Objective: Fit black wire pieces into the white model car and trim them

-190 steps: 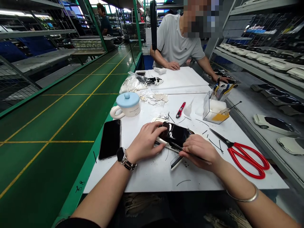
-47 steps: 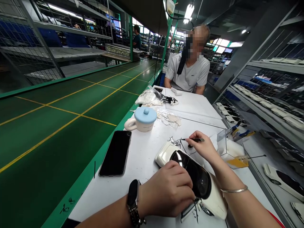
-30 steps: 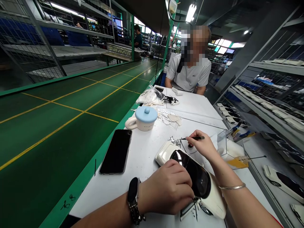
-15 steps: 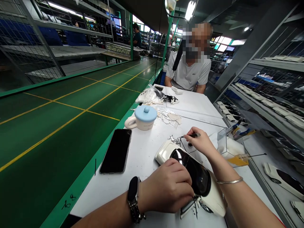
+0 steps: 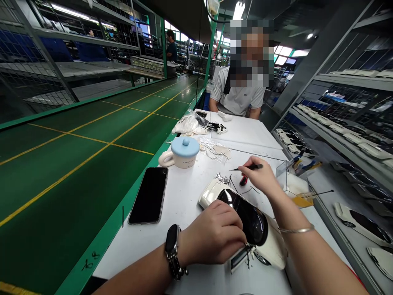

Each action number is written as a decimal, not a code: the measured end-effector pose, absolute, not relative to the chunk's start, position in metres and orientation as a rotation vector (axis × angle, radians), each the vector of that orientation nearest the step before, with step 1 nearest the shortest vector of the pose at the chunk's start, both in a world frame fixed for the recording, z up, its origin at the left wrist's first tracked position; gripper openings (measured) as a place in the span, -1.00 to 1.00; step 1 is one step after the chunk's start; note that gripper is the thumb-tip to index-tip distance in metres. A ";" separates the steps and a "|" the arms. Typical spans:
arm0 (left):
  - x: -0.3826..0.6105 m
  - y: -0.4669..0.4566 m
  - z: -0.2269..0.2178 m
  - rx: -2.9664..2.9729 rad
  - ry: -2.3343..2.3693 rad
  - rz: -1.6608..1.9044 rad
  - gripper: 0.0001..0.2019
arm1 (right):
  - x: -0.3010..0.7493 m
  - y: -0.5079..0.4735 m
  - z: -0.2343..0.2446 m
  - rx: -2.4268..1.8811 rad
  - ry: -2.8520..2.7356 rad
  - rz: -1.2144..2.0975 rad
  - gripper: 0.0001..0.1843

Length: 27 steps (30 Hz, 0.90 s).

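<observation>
My left hand [image 5: 211, 233] grips a cream-white model car body [image 5: 272, 250] from above, with the fingers over its glossy black window glass [image 5: 242, 215]. The car's nose [image 5: 210, 193] points away from me and rests near the table. Part of the car's near end is hidden behind my left hand. My right hand [image 5: 259, 177] is raised above the car and pinches a slim black pointed tool [image 5: 248, 167]. Its tip points left and touches nothing. Thin black strips lie around the car.
A black phone [image 5: 147, 196] and a blue-lidded mug [image 5: 181, 152] stand left of the car. Crumpled foil [image 5: 221, 177], a red utility knife [image 5: 243, 180] and a transparent box [image 5: 285, 180] lie nearby. A person [image 5: 236, 96] sits across the table. Shelves of car bodies [image 5: 360, 225] stand right.
My right hand has risen slightly with the black tool. The left hand still holds the car, and the whole view has shifted a little.
</observation>
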State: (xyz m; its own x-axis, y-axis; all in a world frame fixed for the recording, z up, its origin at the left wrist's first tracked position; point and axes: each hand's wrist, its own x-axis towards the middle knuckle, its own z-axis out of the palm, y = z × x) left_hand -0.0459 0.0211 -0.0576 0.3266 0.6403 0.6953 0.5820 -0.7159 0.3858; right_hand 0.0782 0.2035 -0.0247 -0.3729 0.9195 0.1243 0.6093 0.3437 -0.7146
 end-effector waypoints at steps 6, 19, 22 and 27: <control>-0.043 0.021 -0.057 2.419 1.184 1.437 -0.90 | 0.097 0.190 -0.030 -1.271 -2.006 0.864 -0.76; -0.044 0.022 -0.059 2.370 1.175 1.513 -0.93 | 0.057 0.207 -0.038 -1.466 -2.211 0.751 -0.88; -0.044 0.022 -0.058 2.384 1.174 1.509 -0.93 | 0.054 0.208 -0.036 -1.469 -2.259 0.713 -0.87; -0.044 0.022 -0.058 2.386 1.189 1.493 -0.91 | 0.047 0.211 -0.036 -1.473 -2.326 0.640 -0.87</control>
